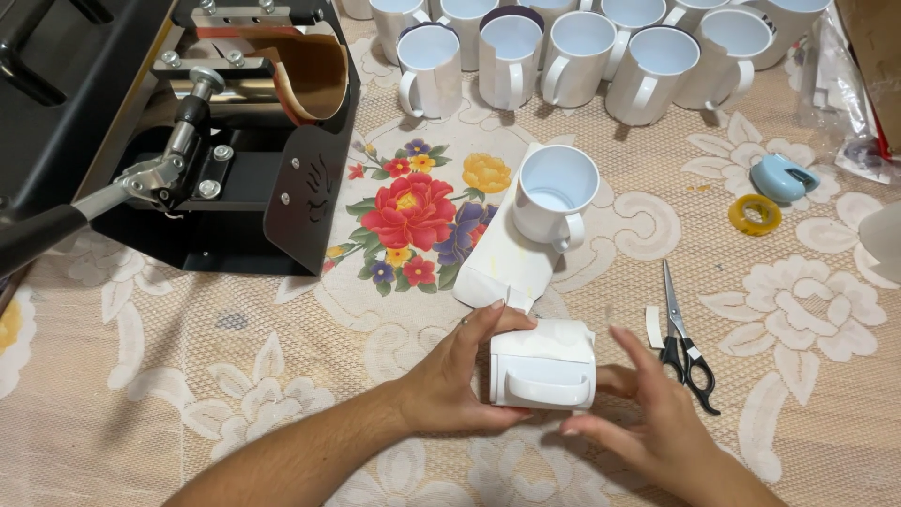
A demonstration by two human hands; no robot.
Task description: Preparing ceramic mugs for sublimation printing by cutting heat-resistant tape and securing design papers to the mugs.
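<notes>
Right now we have a white mug (542, 368) lying on its side near the front edge of the surface (188, 376), handle toward us, with a white paper sheet wrapped round its body. Our left hand (460, 371) clamps the mug's left end, thumb over the top and fingers closed against it. Our right hand (648, 413) sits at the other end with its fingers spread apart, only lightly touching.

We judge the main risk to be the wrap slipping or creasing: the right hand is not pressing it down, so the paper could spring loose or sit crooked. The mug could also roll, being on its side on a lace cloth.

Just beside the right hand lie scissors (683, 343), blades pointing away; a careless sweep could catch them. Another mug (554, 195) stands upright on a paper strip (497, 268) just behind and could be knocked. The mug press (216, 141) stands well apart.
</notes>
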